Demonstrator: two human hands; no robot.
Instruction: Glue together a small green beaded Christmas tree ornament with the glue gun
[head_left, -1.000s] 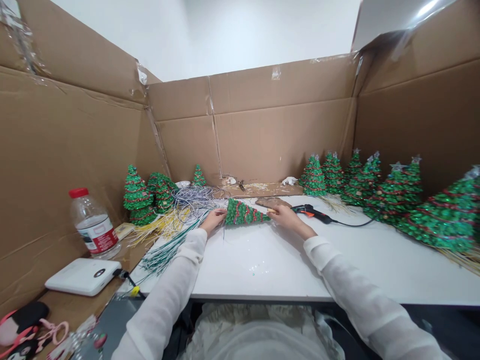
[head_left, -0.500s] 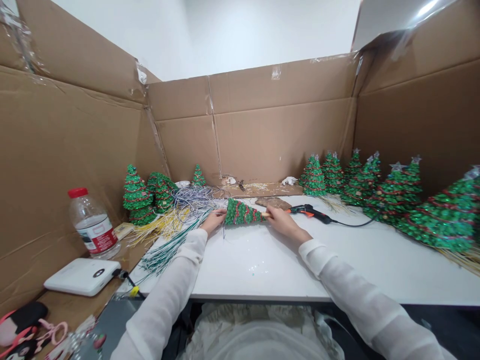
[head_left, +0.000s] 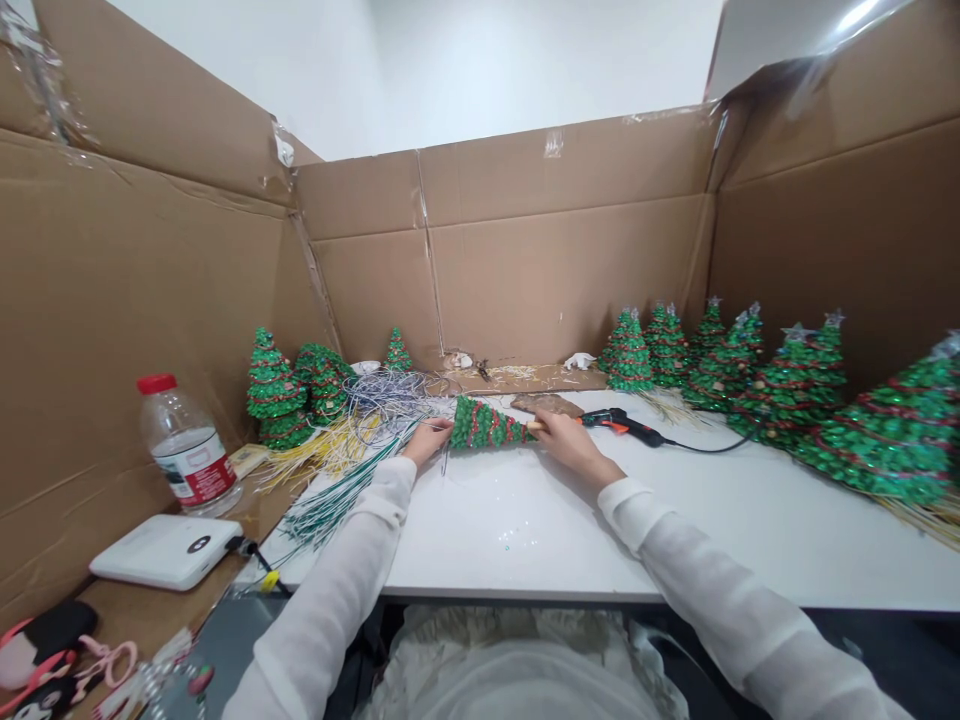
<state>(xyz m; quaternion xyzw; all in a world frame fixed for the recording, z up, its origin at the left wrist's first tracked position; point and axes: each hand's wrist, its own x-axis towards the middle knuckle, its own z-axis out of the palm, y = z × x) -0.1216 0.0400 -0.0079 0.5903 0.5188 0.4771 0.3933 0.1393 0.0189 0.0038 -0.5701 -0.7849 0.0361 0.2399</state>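
Note:
A small green Christmas tree [head_left: 491, 426] with a red garland lies sideways between my hands, just above the white table. Its wide base faces left, where my left hand [head_left: 427, 440] grips the edge with closed fingers. Thin dark wire ends dangle beside those fingers. At the narrow end, my right hand [head_left: 568, 445] is closed on a pale wooden stick [head_left: 534, 426] at the tip. My right fingers hide much of that stick. Just beyond the right hand rests a black and orange glue gun [head_left: 621, 424], its cord running right.
Left of my hands spread green wires [head_left: 330, 505], yellow strands [head_left: 319, 452] and a purplish wire tangle [head_left: 394, 390]. Finished trees [head_left: 795, 375] line the right. A bottle [head_left: 187, 450] and white power bank [head_left: 166, 552] stand left. Cardboard walls [head_left: 562, 260] enclose the table.
Hardly anything differs. Both hands keep their hold on the tree, and the wire ends by my left fingers have shifted slightly.

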